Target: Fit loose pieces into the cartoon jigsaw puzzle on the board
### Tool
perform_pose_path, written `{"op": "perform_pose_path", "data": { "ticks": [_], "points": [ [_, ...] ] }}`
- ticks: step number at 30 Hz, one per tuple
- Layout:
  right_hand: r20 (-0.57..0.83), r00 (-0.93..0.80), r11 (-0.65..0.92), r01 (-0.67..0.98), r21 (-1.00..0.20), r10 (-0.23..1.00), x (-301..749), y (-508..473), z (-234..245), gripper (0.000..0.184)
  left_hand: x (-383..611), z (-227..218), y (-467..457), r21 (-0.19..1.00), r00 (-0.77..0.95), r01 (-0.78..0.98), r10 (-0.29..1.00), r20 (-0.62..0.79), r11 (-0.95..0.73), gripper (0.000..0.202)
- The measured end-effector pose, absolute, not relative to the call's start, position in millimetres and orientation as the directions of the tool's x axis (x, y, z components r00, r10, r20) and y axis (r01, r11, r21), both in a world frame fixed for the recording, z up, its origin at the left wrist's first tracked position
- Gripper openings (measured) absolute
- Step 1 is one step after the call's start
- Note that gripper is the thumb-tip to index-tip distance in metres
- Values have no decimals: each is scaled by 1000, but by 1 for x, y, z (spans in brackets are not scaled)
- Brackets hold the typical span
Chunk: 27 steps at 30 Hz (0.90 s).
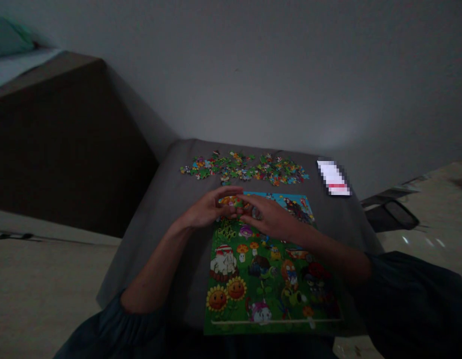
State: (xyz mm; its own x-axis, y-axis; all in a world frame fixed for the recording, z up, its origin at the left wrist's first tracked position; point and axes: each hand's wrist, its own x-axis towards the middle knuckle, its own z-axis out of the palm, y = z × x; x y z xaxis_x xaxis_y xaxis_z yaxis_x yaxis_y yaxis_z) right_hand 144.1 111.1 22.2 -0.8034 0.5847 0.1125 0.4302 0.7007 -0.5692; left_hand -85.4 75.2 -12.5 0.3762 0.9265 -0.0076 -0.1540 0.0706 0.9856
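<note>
My left hand (208, 207) is over the upper left corner of a puzzle board (270, 294), its fingers stretched forward and the thumb apart from them. From the right, my right hand (272, 217) reaches over the same part, fingers extended leftward and thumb below. The fingertips of both hands nearly meet there. Any small piece under them is hidden in the dim light. Cartoon plants, sunflowers and characters on green cover the board, with a blue strip along its top. Beyond it lie loose jigsaw pieces (246, 168) in a wide spread.
The board and pieces rest on a grey cloth-covered surface (152, 239) against a pale wall (246, 89). A phone with a lit screen (333, 178) lies at the back right. A dark cabinet (66, 144) stands to the left, and a black-framed object (397, 214) is at right.
</note>
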Motion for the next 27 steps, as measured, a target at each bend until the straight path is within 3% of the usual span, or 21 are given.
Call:
{"op": "perform_pose_path", "data": {
  "ticks": [8, 14, 19, 27],
  "points": [
    [102, -771, 623, 421, -659, 629, 143, 112, 27, 39, -81, -8, 74, 992, 401, -109, 916, -12, 60, 56],
    [55, -735, 544, 447, -710, 676, 151, 118, 34, 31, -82, -7, 77, 1000, 310, -22, 951, -7, 15, 50],
    [-26, -790, 581, 473, -662, 613, 177, 117, 29, 29, -85, -14, 83, 997, 126, 51, 990, 56, -63, 41],
    [-57, -879, 727, 427, -539, 474, 191, 117, 11, 26, -82, -9, 81, 992, 96, 94, 993, 74, -83, 40]
  ]
}}
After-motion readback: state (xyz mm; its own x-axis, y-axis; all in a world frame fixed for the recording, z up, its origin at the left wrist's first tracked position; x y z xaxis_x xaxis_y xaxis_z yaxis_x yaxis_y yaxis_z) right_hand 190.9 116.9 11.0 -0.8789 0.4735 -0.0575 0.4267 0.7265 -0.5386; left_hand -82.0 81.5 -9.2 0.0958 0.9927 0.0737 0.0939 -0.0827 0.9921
